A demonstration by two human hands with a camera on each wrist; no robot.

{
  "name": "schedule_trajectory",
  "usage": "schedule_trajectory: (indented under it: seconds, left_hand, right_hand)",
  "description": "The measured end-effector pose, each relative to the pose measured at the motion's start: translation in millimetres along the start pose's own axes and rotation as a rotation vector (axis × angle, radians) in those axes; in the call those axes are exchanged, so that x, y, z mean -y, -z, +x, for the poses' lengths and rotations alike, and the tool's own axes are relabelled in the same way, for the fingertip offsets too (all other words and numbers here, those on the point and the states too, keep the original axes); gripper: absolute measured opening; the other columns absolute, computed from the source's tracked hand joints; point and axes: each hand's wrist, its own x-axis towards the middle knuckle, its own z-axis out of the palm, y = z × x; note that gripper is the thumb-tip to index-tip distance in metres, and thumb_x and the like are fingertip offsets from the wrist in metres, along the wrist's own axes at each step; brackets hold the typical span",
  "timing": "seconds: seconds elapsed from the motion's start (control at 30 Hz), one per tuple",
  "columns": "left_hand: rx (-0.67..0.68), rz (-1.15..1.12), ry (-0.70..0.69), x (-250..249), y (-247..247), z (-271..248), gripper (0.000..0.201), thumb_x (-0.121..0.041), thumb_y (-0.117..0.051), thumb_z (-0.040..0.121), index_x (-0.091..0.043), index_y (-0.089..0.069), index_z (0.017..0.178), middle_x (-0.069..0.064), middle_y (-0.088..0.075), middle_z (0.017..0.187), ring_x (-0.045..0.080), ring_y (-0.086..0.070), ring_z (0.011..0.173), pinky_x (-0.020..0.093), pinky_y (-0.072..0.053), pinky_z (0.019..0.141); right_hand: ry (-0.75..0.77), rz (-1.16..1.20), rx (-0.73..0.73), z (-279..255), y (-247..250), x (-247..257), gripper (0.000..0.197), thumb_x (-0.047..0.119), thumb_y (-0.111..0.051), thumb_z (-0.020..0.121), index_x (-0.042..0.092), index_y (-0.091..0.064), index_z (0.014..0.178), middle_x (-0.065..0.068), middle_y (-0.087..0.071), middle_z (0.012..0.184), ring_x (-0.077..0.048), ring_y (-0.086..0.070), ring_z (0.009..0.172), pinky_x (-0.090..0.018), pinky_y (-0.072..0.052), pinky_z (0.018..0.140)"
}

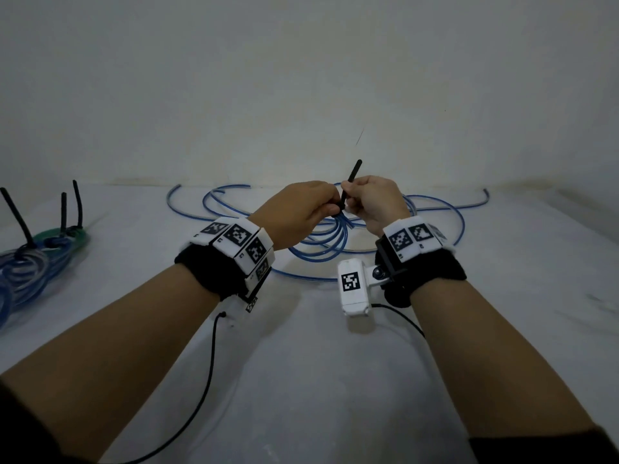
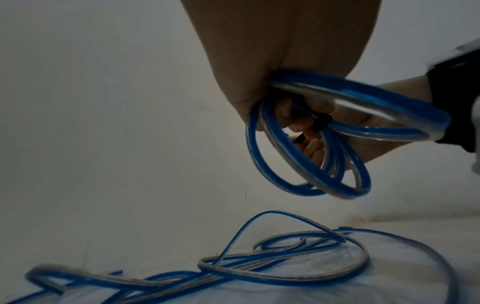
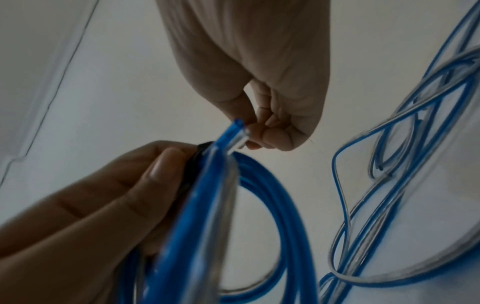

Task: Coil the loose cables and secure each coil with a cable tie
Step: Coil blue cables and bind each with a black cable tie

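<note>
Both hands hover above the white table [image 1: 301,363], close together. My left hand [image 1: 301,209] grips a small coil of blue cable [image 1: 321,242] at its gathered top, where a black cable tie [image 1: 350,184] wraps it. My right hand [image 1: 371,202] pinches the tie, whose tail sticks up past the fingers. In the left wrist view the blue coil [image 2: 309,174] hangs from the left hand [image 2: 272,51]. In the right wrist view the left hand's thumb [image 3: 158,174] presses the black tie [image 3: 193,170] against the blue coil [image 3: 207,216], with the right hand [image 3: 259,92] just above.
Loose blue cables [image 1: 445,212] sprawl on the table behind the hands, up to the wall. At the far left lie tied coils, blue [image 1: 26,272] and green [image 1: 72,236], with black tie tails standing up. A thin black wire [image 1: 209,363] trails from the wrist gear.
</note>
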Motion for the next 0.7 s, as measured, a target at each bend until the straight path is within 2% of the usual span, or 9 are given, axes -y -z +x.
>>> schedule_trajectory:
  seconds: [0.27,0.4,0.47,0.53,0.63,0.7]
  left_hand:
    - [-0.001,0.077,0.005,-8,16,-8,0.021,-0.019,-0.044,0.097,-0.005,-0.059,0.102,0.009,-0.062,0.095,0.025,-0.055,0.085,0.038,-0.044,0.076]
    - [-0.037,0.064,0.076,-8,24,-23,0.02,-0.02,-0.043,0.097,-0.007,-0.058,0.1,0.004,-0.059,0.091,0.02,-0.052,0.081,0.03,-0.038,0.071]
    - [-0.122,0.041,0.144,-5,29,-34,0.019,-0.019,-0.045,0.096,-0.006,-0.058,0.099,0.006,-0.061,0.094,0.02,-0.053,0.083,0.027,-0.036,0.071]
    - [-0.239,0.032,0.243,-1,38,-45,0.016,-0.017,-0.048,0.095,-0.005,-0.059,0.098,0.01,-0.063,0.095,0.023,-0.056,0.086,0.023,-0.034,0.07]
    - [-0.412,-0.014,0.383,3,52,-61,0.013,-0.015,-0.054,0.091,-0.004,-0.061,0.094,0.007,-0.063,0.086,0.023,-0.056,0.082,0.018,-0.029,0.065]
    - [-0.464,-0.091,0.494,1,62,-71,0.012,-0.015,-0.052,0.092,-0.006,-0.059,0.089,0.002,-0.058,0.079,0.019,-0.052,0.076,0.018,-0.027,0.061]
  right_hand:
    - [-0.006,-0.101,0.001,-8,-8,18,0.02,-0.001,-0.063,0.084,0.002,-0.055,0.066,-0.01,-0.049,0.059,-0.014,-0.041,0.047,-0.021,-0.039,0.045]
    - [-0.006,-0.032,0.078,-23,-18,26,0.016,0.004,-0.063,0.085,0.003,-0.057,0.071,-0.011,-0.055,0.065,-0.012,-0.052,0.048,-0.019,-0.047,0.045]
    - [0.064,-0.066,0.046,-37,-29,29,0.011,0.01,-0.064,0.086,0.002,-0.056,0.084,-0.01,-0.058,0.073,-0.015,-0.059,0.056,-0.023,-0.053,0.053]
    - [0.148,-0.141,0.019,-54,-44,29,0.02,0.016,-0.064,0.087,0.003,-0.052,0.096,-0.008,-0.059,0.079,-0.017,-0.062,0.057,-0.027,-0.055,0.056]
    - [0.173,-0.215,0.186,-80,-71,25,0.017,0.02,-0.053,0.094,0.003,-0.056,0.093,-0.009,-0.06,0.077,-0.018,-0.061,0.055,-0.027,-0.053,0.051]
    - [0.148,-0.185,0.288,-93,-89,22,0.021,0.019,-0.047,0.097,0.002,-0.058,0.093,-0.01,-0.06,0.08,-0.02,-0.061,0.061,-0.028,-0.055,0.056]
